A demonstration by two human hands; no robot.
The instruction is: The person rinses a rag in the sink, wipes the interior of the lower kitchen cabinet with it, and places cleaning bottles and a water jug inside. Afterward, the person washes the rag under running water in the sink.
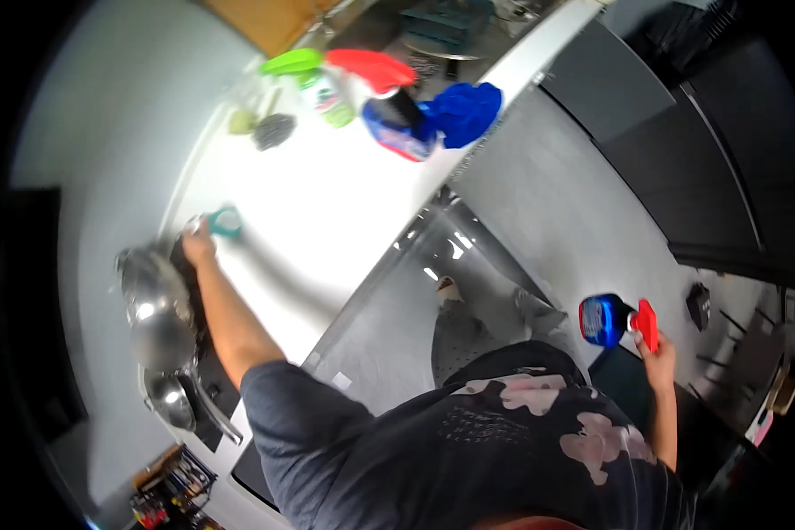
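Observation:
My left hand reaches across the white countertop, its fingers closed around a small teal-and-white thing near the wall side. Blur hides what kind it is. On the right, away from the counter, my right hand grips a blue spray bottle by its red trigger head. That bottle is tilted onto its side in the air. At the far part of the counter stand another blue spray bottle with a red top and a green-topped spray bottle.
A blue cloth or glove lies at the counter edge. Near the wall are a grey scouring pad and a yellowish sponge-like item. Steel cookware sits on the dark stove beside my left arm. Dark cabinets stand opposite.

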